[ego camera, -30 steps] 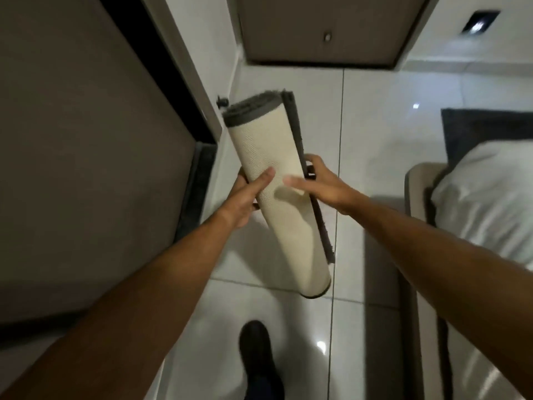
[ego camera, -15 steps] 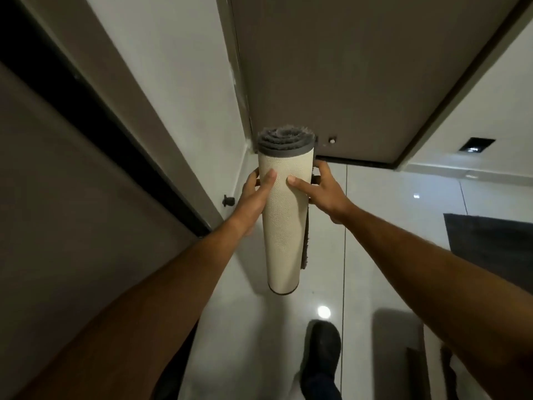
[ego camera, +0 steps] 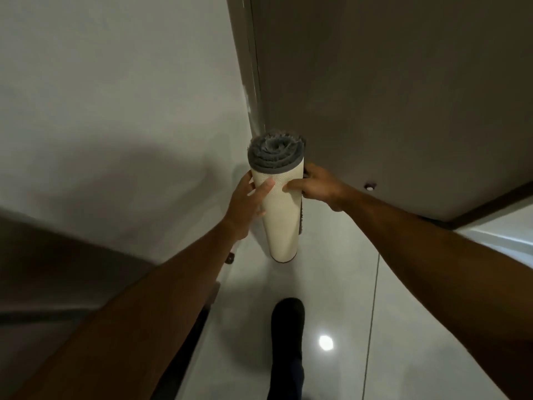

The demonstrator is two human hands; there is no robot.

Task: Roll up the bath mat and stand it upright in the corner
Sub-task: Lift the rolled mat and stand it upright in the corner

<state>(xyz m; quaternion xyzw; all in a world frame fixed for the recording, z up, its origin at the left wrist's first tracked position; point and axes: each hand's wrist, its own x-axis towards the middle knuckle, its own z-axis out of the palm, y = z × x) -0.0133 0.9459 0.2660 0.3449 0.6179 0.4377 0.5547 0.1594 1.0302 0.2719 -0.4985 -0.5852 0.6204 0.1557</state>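
The bath mat [ego camera: 281, 215] is rolled into a tight cylinder, cream backing outside, grey pile showing as a spiral at its top end. It is held nearly upright, its lower end close to the white floor near the corner where the white wall meets the brown door. My left hand [ego camera: 248, 202] grips its left side near the top, thumb across the front. My right hand [ego camera: 317, 187] clasps the right side at the same height, fingers wrapped behind.
A white wall [ego camera: 129, 111] fills the left, a brown door [ego camera: 389, 96] the right, meeting in a corner behind the roll. A door stopper [ego camera: 369, 186] sits on the door. My dark-socked foot [ego camera: 288, 339] stands on the glossy tiled floor [ego camera: 331, 284].
The roll went from tilted to nearly upright and was carried forward toward the wall-door corner. Both hands kept their grip. The bed and dark rug left the view.
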